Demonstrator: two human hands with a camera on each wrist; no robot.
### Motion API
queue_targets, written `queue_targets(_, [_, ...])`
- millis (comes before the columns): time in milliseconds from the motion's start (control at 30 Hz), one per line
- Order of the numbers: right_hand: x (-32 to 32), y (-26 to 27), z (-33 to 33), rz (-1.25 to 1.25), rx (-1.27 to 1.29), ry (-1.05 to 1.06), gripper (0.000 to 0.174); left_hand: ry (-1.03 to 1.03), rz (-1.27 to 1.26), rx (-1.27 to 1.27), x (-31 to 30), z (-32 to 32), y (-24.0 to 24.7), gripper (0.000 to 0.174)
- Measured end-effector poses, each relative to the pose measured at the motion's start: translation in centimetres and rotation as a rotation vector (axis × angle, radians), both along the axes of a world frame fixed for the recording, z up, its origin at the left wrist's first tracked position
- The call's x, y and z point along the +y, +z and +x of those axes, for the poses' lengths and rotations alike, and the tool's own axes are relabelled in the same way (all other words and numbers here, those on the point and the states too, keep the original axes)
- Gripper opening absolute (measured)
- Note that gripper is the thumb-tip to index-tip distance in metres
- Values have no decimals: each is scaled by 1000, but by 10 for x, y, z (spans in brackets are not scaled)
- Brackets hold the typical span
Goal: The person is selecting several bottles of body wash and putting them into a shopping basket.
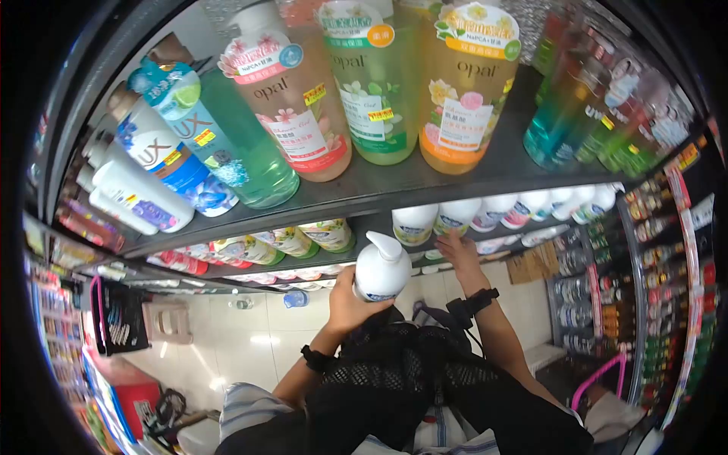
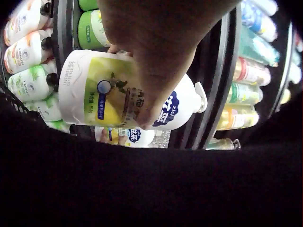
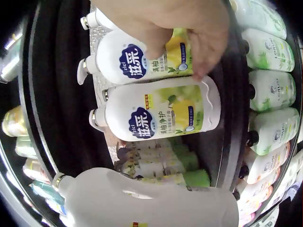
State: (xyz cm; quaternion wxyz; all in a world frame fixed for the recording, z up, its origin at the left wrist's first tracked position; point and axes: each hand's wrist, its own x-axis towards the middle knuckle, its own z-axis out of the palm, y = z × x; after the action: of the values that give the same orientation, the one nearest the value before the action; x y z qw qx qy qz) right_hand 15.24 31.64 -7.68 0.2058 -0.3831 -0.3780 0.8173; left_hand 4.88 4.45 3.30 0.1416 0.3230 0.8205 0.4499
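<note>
In the head view my left hand (image 1: 349, 303) grips a white pump bottle (image 1: 385, 269) upright in front of the shelf. Its yellow-green front label (image 2: 102, 87) shows in the left wrist view, partly covered by the hand. My right hand (image 1: 459, 256) reaches to the lower shelf. There its fingers hold the lower part of another white pump bottle (image 3: 113, 59) with a dark blue logo and a lemon-yellow label. A matching pump bottle (image 3: 163, 111) stands right beside it. At the bottom of the right wrist view lies the left hand's bottle (image 3: 142, 198), large and close.
Above the hands runs a dark shelf edge (image 1: 341, 193) bearing large shower gel bottles (image 1: 470, 91). More white pump bottles (image 1: 516, 211) stand in a row to the right. Green-based bottles (image 1: 326, 235) stand to the left. A cardboard box (image 1: 533, 263) and a black basket (image 1: 117, 315) are farther off.
</note>
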Motion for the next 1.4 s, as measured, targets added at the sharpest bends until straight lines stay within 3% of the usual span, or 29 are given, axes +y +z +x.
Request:
queue_targets(100, [14, -24, -9, -33, 77, -37, 77, 96, 41, -34, 5, 21, -8, 78])
queue_targets(167, [9, -13, -13, 33, 59, -110, 62, 163, 45, -28, 7, 34, -13, 78])
queue_targets(300, [32, -22, -31, -111, 221, -97, 81, 234, 15, -6, 4, 59, -16, 78])
queue_targets(367, [35, -19, -43, -135, 166, -157, 72, 245, 10, 8, 5, 67, -15, 78])
queue_targets(433, [49, -30, -55, -164, 280, -137, 63, 241, -17, 30, 8, 72, -15, 78])
queue_targets(467, [52, -31, -60, -180, 244, -149, 50, 252, -18, 34, 10, 74, -13, 78])
queue_targets(600, [58, -22, -55, -143, 291, -78, 39, 191, 31, 33, 27, 71, -8, 80])
queue_targets(667, [55, -19, -28, -130, 286, 135, 32, 159, 57, 15, 39, 68, -11, 81])
queue_targets(700, [55, -14, -14, -125, 289, 127, 32, 144, 61, 0, 47, 67, -13, 81])
queue_targets(767, [55, 1, 19, 9, 106, 510, 40, 117, 70, -17, 65, 64, -13, 82])
queue_targets(867, [46, 23, 70, 227, 69, 709, 54, 14, 134, -130, 97, 61, -13, 85])
queue_targets(900, [45, 20, 83, 229, 66, 694, 54, -2, 135, -132, 109, 62, -16, 85])
queue_targets(967, [45, 13, 103, 465, 107, 801, 60, 6, 197, -29, 135, 64, -24, 85])
queue_targets(1033, [44, 24, 114, 409, 99, 764, 65, -13, 257, -22, 159, 63, -29, 81])
queue_targets(1100, [48, 20, 120, 291, -26, 610, 52, -35, 186, 17, 180, 59, -31, 87])
queue_targets(1133, [51, 15, 124, 295, -27, 606, 52, -4, 291, 88, 192, 58, -35, 75])
queue_targets(1167, [55, 9, 128, 293, -63, 566, 45, -8, 295, 89, 200, 55, -40, 75])
queue_targets(1300, [59, -22, 150, 254, -229, 454, 27, 56, 255, 127, 218, 51, -49, 75])
queue_targets(1400, [62, -69, 176, 126, -289, 437, 30, 98, 317, 111, 228, 53, -66, 75])
